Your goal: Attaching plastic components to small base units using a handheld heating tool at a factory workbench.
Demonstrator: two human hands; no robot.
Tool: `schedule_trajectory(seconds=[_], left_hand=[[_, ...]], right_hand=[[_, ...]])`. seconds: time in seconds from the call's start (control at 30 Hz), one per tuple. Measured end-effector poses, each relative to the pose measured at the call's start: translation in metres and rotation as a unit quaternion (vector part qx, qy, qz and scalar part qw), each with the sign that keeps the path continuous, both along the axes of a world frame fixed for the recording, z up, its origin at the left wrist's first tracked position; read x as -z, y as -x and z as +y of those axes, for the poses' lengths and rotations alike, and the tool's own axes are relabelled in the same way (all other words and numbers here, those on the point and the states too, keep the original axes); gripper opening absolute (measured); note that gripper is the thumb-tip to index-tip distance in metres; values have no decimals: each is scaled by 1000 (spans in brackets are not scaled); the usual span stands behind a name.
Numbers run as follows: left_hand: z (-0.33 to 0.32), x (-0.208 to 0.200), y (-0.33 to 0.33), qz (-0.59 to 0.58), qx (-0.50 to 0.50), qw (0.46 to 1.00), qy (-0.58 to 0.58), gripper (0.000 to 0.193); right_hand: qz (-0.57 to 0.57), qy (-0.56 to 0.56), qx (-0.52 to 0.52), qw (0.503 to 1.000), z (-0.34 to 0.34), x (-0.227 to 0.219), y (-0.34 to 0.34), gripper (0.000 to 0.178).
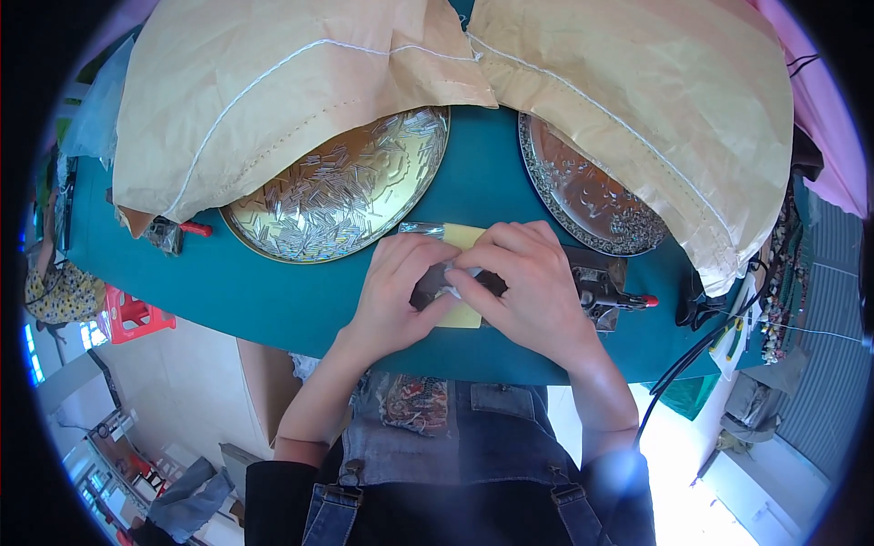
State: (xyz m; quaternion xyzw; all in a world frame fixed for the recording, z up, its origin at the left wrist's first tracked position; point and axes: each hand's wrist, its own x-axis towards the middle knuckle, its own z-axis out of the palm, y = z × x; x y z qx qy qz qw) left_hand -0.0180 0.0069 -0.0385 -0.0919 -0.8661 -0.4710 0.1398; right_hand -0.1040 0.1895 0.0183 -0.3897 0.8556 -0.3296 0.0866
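Note:
Both hands meet over the near middle of the green tabletop point(482, 182). My left hand point(398, 287) is closed, its thumb and index finger reaching in towards the right fingertips. Curled in from the other side, my right hand point(523, 287) pinches at the same spot. Between the fingertips shows a small whitish scrap point(450, 284), mostly covered, too small to name. Dark grey material shows in the gap between the hands. Under them lies a yellow sheet point(464, 237), and a shiny clear strip point(421, 228) sits at its left end.
Beyond my left hand stands a gold round tray point(428, 136) with many short shiny sticks. A second round tray point(525, 150) holds small pieces at the right. Stitched brown paper sacks point(300, 82) overhang both. A black red-tipped tool point(619, 298) and dark cables point(678, 359) lie right.

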Motion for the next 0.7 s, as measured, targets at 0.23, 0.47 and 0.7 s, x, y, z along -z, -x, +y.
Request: schedule_trajectory(seconds=[0.23,0.47,0.7], left_hand=[[-1,0,0,-4,-1,1000,2,46],[-2,2,-2,-17,-6,1000,-14,43],[-4,3,0,-16,8,1000,4,36]], right_hand=[[-74,114,12,991,0,5,-1,9],[-97,96,-50,989,12,12,3,8],[-83,126,-5,989,4,6,-5,12]])
